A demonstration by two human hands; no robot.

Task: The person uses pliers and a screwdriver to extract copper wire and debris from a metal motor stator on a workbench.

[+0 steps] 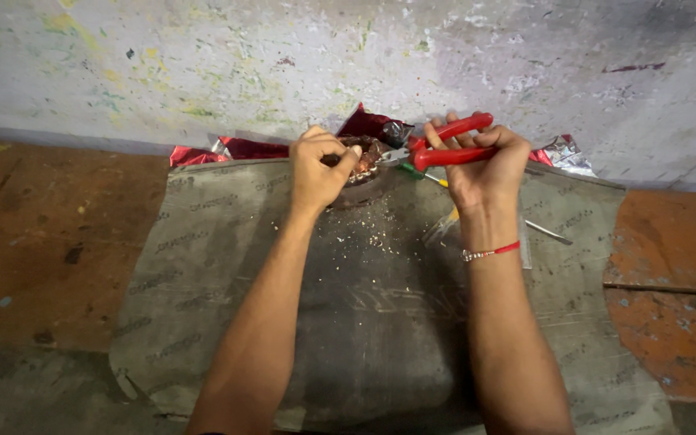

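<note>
We've got our left hand point(318, 167) clenched on a round metal part w/ brownish windings point(362, 158), pinned at the far edge of the grey sack mat point(380, 322). Right hand point(477, 161) grips red-handled pliers point(445, 145), fingers wrapped tight, jaws at the part. Red foil wrapper point(368, 123) lies behind; can't tell its contents. Crumbs point(368, 229) scattered on mat.

Red-handled pliers point(445, 145): glossy, smooth plastic grips, dull grey metal head. Round brown-and-silver metal part point(362, 165): rough, tarnished, coppery inside. Grey woven sack cloth point(380, 306): matt, coarse, dusted with pale crumbs near its far edge. Crinkled red-and-silver foil wrapper point(372, 125) at that edge: shiny. Brown floor point(42, 234): rough, stained. Wall point(283, 56): chalky, paint-flecked.
</note>
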